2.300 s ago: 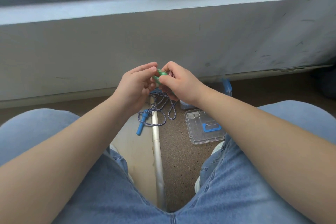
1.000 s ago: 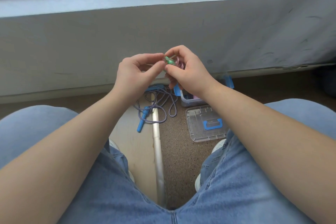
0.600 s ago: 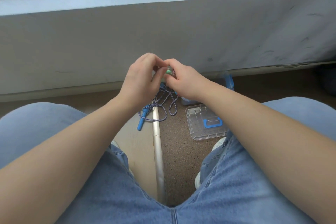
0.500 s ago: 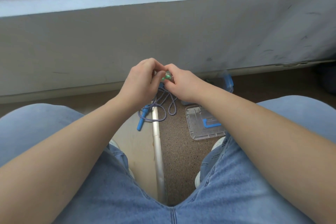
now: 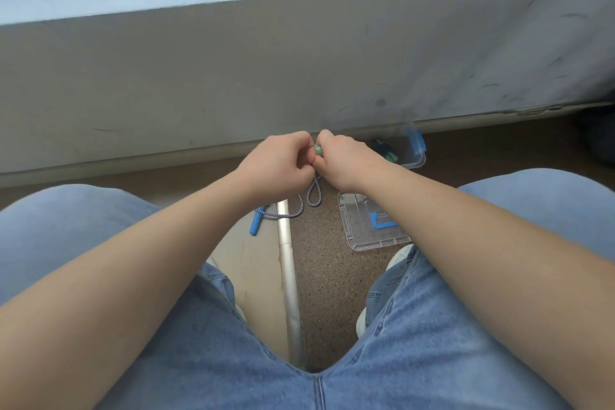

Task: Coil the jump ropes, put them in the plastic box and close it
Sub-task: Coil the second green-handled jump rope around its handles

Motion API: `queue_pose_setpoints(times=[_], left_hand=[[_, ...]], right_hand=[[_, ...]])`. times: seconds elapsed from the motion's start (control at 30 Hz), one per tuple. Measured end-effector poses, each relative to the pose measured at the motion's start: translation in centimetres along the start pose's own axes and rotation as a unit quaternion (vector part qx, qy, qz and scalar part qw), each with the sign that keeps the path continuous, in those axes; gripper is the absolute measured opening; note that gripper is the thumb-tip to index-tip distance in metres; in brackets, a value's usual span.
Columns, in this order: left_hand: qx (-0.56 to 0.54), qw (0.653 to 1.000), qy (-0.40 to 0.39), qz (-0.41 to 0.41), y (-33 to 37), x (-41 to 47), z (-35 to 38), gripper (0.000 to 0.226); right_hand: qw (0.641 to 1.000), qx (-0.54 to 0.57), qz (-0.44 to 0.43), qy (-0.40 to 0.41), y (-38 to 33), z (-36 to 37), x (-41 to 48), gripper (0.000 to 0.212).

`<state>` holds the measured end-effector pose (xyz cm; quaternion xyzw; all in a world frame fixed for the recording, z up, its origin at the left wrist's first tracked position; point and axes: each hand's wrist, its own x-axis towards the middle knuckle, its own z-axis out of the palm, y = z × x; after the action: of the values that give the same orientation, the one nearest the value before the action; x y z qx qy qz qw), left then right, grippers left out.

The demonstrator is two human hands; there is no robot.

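A green jump-rope handle [image 5: 318,149] is held between both hands, just to the left of the open plastic box [image 5: 414,163]. Its cord cannot be made out, as it is hidden inside the hands. Compared with a second ago, the handle has been lowered from in front of the wall [image 5: 233,76] toward the floor [image 5: 326,276] and brought nearer to the box. The coiling of this rope is therefore judged to be almost finished, and the placing in the box probably comes next.

The left hand [image 5: 276,165] is closed, with the fingers curled around the handle. The right hand [image 5: 346,160] is closed on it too, with thumb and fingers pinched at the green end.

A blue-and-white rope [image 5: 312,198] with a blue handle [image 5: 255,226] is left uncoiled on the floor, to the left of the box and nearer to the person. The clear lid [image 5: 359,230] is laid in front of the box, so nothing is closed yet.
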<state>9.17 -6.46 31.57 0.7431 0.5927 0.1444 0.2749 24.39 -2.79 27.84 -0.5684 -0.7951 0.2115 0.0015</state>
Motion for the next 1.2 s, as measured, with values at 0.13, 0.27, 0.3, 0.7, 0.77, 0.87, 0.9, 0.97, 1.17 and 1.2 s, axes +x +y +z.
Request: queue_pose_setpoints(times=[0.13, 0.27, 0.3, 0.7, 0.77, 0.87, 0.9, 0.97, 1.17, 1.2], left_hand=[[0.016, 1.0, -0.007, -0.001, -0.5, 0.2, -0.1, 0.011], [-0.053, 0.996, 0.067, -0.03, -1.4, 0.4, -0.8, 0.02], [-0.062, 0.993, 0.093, -0.037, -1.6, 0.6, -0.9, 0.024], [-0.269, 0.948, -0.005, -0.168, -3.0, 5.5, -1.5, 0.025], [-0.285, 0.941, -0.01, -0.183, -3.5, 7.1, -0.7, 0.026], [-0.302, 0.932, -0.03, -0.198, -4.7, 9.6, 1.3, 0.028], [-0.309, 0.928, -0.036, -0.206, -5.1, 10.5, 2.2, 0.03], [-0.325, 0.917, -0.034, -0.23, -6.0, 12.1, 4.0, 0.037], [-0.382, 0.866, -0.046, -0.318, -9.1, 15.9, 9.3, 0.053], [-0.382, 0.864, -0.048, -0.325, -9.7, 16.3, 10.1, 0.053]], right_hand=[[1.0, 0.008, 0.014, 0.011, -0.4, 0.3, -0.2, 0.029], [0.995, 0.093, -0.008, 0.023, -1.4, -0.5, -0.2, 0.024], [0.992, 0.122, -0.009, 0.027, -1.5, -0.8, -0.3, 0.023], [0.973, 0.199, 0.112, 0.026, 0.1, -1.5, 3.1, 0.025], [0.962, 0.228, 0.145, 0.037, 1.2, -0.9, 4.7, 0.027], [0.949, 0.26, 0.172, 0.049, 2.9, 0.8, 6.9, 0.032], [0.946, 0.264, 0.179, 0.05, 3.5, 1.5, 7.7, 0.032], [0.942, 0.266, 0.199, 0.047, 5.1, 2.9, 9.1, 0.03], [0.919, 0.251, 0.297, 0.063, 11.2, 7.0, 13.1, 0.033], [0.914, 0.244, 0.317, 0.073, 12.3, 7.4, 13.6, 0.034]])
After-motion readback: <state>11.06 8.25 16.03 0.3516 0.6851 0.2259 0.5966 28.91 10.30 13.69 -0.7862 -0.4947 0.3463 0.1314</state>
